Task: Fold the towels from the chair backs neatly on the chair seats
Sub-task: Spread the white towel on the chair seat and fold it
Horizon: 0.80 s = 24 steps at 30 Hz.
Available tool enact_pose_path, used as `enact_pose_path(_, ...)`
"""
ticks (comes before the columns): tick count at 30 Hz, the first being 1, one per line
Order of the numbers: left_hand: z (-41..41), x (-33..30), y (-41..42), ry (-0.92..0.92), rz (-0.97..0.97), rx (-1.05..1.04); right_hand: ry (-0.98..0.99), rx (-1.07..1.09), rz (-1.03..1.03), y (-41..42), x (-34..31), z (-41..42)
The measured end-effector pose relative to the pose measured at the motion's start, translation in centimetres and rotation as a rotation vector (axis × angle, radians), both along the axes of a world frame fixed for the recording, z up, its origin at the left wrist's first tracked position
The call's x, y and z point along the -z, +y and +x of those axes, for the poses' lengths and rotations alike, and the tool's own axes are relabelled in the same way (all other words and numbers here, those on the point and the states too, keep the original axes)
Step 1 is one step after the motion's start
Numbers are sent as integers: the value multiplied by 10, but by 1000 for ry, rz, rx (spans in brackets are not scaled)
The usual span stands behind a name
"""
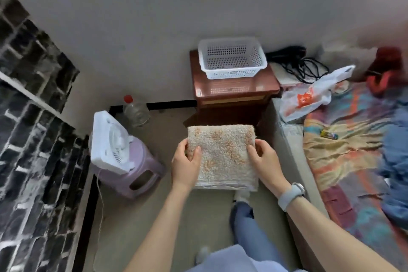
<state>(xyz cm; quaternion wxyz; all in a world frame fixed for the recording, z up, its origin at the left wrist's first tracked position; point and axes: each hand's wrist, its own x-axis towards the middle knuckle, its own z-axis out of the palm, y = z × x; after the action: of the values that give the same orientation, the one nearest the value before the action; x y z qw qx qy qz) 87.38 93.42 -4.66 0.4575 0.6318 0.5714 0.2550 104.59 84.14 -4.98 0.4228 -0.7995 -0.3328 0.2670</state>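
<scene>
Towel (223,157) folded, held above floor in front of wooden nightstand (234,93); left hand (186,164) and right hand (265,161) grasping side edges. Soft, light, floppy; best supported at both sides.

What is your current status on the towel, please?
Left hand and right hand grip folded towel by its sides, held in the air. Nightstand with white basket ahead. Nothing blocking.
</scene>
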Motion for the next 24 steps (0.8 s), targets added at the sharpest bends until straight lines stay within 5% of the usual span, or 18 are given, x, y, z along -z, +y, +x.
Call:
enact_pose_path(13,247,9,221,32,-59,10,114,45,14,221,17,241)
enact_pose_path(24,339,59,397,88,-197,-14,164,-27,-62,405,58,330)
